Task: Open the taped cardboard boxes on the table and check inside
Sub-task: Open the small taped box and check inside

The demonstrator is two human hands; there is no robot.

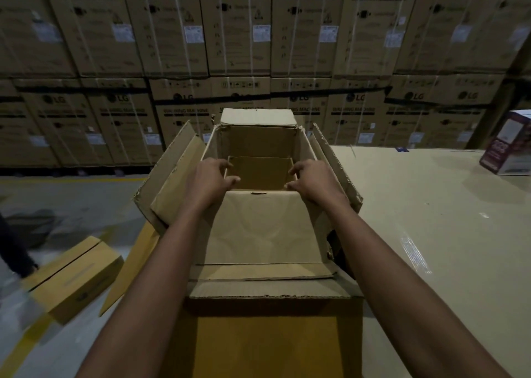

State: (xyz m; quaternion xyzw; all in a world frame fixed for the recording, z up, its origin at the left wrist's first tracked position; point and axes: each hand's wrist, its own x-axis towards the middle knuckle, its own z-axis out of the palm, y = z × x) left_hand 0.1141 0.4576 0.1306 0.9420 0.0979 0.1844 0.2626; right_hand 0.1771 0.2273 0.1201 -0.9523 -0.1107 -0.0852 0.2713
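Two bare forearms reach in from the bottom edge, long and lean, with no sleeves, cuffs, watch or bands showing anywhere along them. The left hand [211,177] and right hand [314,179] are ungloved (no rings can be made out in the dim light), the fingers slim.

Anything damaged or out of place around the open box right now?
Yes. The open box has ragged, torn flap edges, worst on the right flap. A closed cardboard box lies tilted on the floor left of the table.
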